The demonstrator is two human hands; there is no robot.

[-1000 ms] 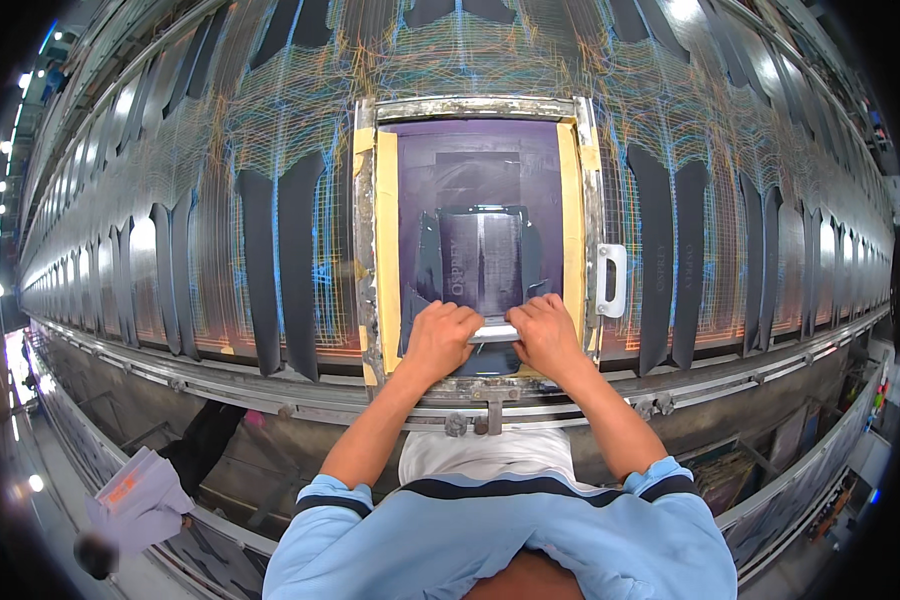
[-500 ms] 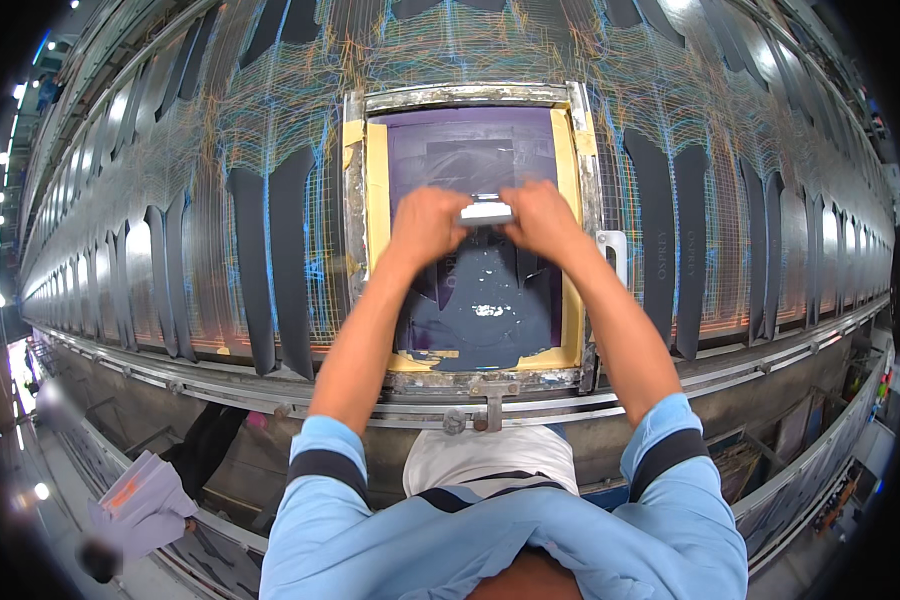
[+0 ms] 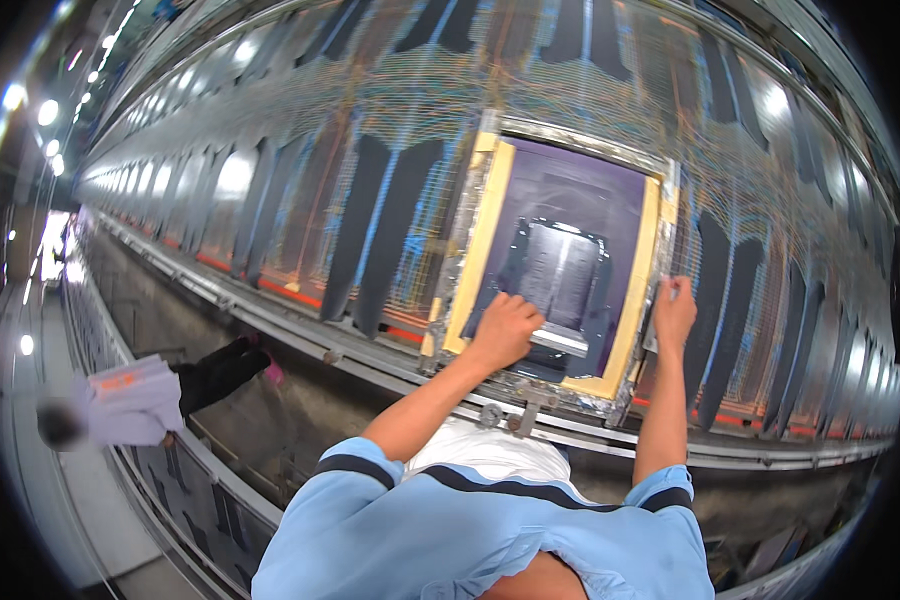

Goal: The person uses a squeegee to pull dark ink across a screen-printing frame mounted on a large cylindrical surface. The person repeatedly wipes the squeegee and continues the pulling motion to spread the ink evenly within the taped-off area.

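Note:
A screen-printing frame with yellow tape along its inner edges lies tilted on the long printing table. Dark ink covers the lower part of its purple mesh. My left hand is closed on the left end of a squeegee, which rests in the ink near the frame's front end. At the frame's right rail, my right hand has curled fingers round the side handle, most of which the hand hides. Dark cut panels lie on the table left of the frame.
More dark panels lie right of the frame, among blue and orange guide lines. A metal rail with a clamp edges the table in front of me. Another person in a pale top stands in the aisle at left.
The squeegee has come toward me to the frame's front end. My right hand has left it for the frame's right side. My view has turned, so the frame appears tilted and farther right.

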